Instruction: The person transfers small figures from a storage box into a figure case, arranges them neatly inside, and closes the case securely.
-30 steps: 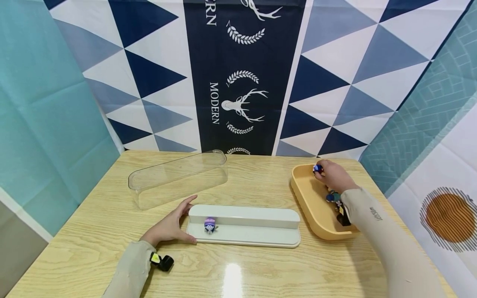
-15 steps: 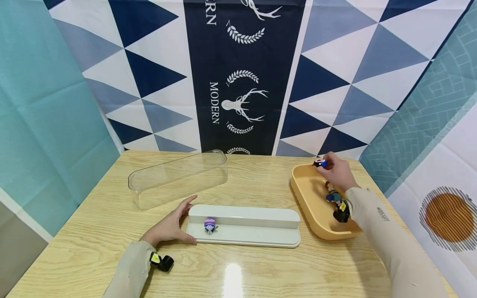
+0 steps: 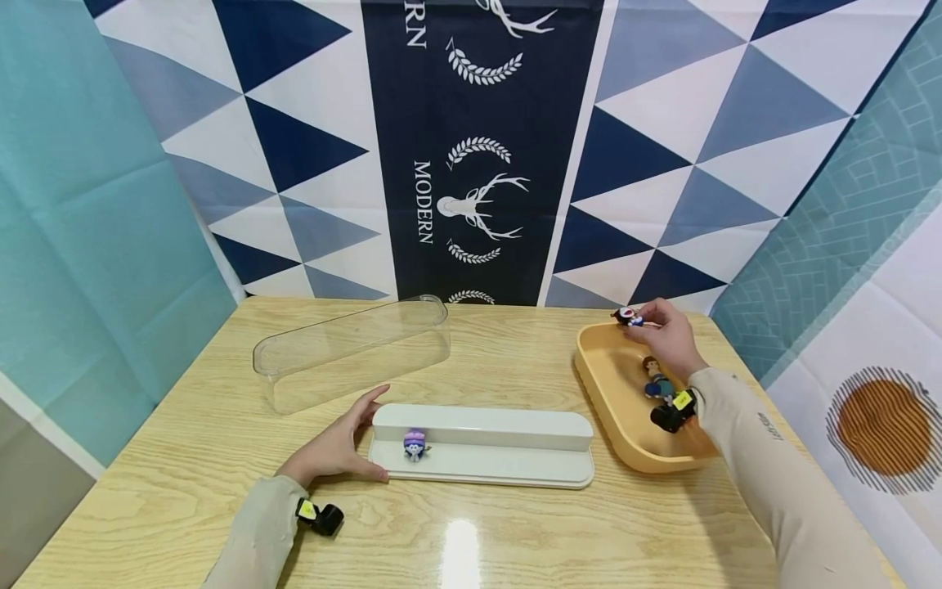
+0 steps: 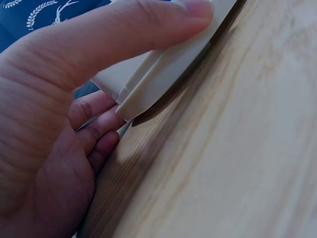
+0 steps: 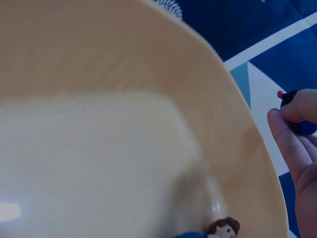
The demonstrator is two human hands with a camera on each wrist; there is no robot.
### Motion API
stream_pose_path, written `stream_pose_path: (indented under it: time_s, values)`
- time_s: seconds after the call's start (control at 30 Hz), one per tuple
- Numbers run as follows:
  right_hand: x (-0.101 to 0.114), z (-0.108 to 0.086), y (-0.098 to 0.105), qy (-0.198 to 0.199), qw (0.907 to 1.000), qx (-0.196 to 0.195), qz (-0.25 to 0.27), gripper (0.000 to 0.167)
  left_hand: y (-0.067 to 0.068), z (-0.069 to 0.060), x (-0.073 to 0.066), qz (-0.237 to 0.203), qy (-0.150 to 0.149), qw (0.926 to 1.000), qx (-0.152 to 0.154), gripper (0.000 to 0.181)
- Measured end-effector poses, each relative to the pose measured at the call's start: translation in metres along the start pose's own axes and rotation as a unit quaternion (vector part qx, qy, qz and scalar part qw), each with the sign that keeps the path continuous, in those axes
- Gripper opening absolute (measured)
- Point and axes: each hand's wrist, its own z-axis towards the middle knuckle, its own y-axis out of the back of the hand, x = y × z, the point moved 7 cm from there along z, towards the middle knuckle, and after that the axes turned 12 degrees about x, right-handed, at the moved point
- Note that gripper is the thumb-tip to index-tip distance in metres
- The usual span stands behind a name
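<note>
My left hand (image 3: 338, 442) holds the left end of a white stepped display base (image 3: 493, 466), thumb at its front edge and fingers behind. In the left wrist view the thumb lies over the base's corner (image 4: 148, 84). A small figurine with a purple top (image 3: 414, 444) stands on the base's lower step, near that hand. My right hand (image 3: 670, 337) pinches a small dark, blue and white figurine (image 3: 628, 316) above the far rim of an orange tray (image 3: 614, 409). In the right wrist view the fingers partly hide this figurine (image 5: 307, 128).
Inside the tray lies a brown-haired figurine in blue (image 3: 655, 380), partly covered by the right wrist camera (image 3: 673, 411). A clear, long cover (image 3: 353, 352) stands behind the base on the wooden table (image 3: 368, 548). Patterned cloth (image 3: 478, 164) hangs at the back.
The right hand has risen slightly from the tray with the figurine, which has turned so that more of it shows. The left hand and the base have stayed in place.
</note>
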Motion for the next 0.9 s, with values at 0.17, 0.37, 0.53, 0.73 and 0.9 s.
stream_pose_path:
  time_s: [0.17, 0.37, 0.53, 0.73, 0.9]
  values:
    - [-0.007, 0.001, -0.002, -0.014, 0.9995, 0.001, 0.028, 0.034, 0.000, 0.000, 0.000, 0.001, 0.003, 1.0000, 0.000, 0.129]
    - [-0.012, 0.001, -0.004, -0.024, 0.9974, 0.003, 0.067, 0.032, 0.001, 0.000, -0.001, 0.007, 0.006, 1.0000, -0.002, 0.129]
    - [-0.011, 0.000, -0.008, -0.014, 0.9902, 0.009, 0.139, 0.026, 0.001, 0.000, -0.001, 0.015, 0.007, 0.9999, -0.003, 0.128]
    - [-0.006, 0.000, -0.013, 0.026, 0.9671, 0.028, 0.251, 0.017, 0.000, 0.001, -0.001, 0.015, 0.005, 0.9999, -0.004, 0.129]
    - [0.002, -0.001, -0.019, 0.056, 0.9336, 0.053, 0.350, 0.016, -0.001, 0.000, 0.000, 0.008, 0.003, 1.0000, -0.003, 0.129]
